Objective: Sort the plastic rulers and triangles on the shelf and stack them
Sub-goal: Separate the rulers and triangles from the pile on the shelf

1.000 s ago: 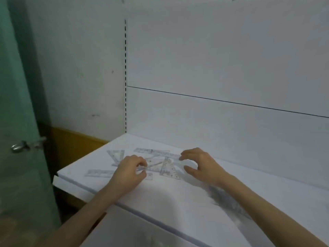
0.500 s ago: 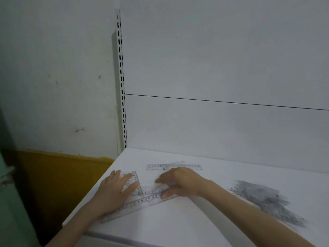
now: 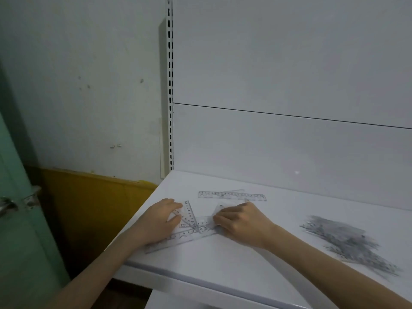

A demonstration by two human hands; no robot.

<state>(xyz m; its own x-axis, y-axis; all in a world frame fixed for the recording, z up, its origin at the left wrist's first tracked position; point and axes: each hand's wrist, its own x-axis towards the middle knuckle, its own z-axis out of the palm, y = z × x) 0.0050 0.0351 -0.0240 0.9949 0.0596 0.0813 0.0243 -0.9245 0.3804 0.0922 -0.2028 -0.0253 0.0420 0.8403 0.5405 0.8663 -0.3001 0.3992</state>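
While left hand (image 3: 160,221) presses rulers (image 3: 193,229), right hand (image 3: 242,221) grips them.

Legible markings appear on two items only.

1. Triangle (image 3: 189,216): a printed scale runs along its right edge. The numbers 1 to 10 read in order from the far corner toward the near corner.
2. Long ruler (image 3: 187,236), lying under the triangle: the numbers 8, 9, 10 read in order, followed by 12 and 13 past the triangle's corner. The remaining figures are too faint to read.

The far ruler (image 3: 231,195) carries a printed scale that is too blurred to read. The grey pile (image 3: 350,244) on the right shows print, but none of it is legible.
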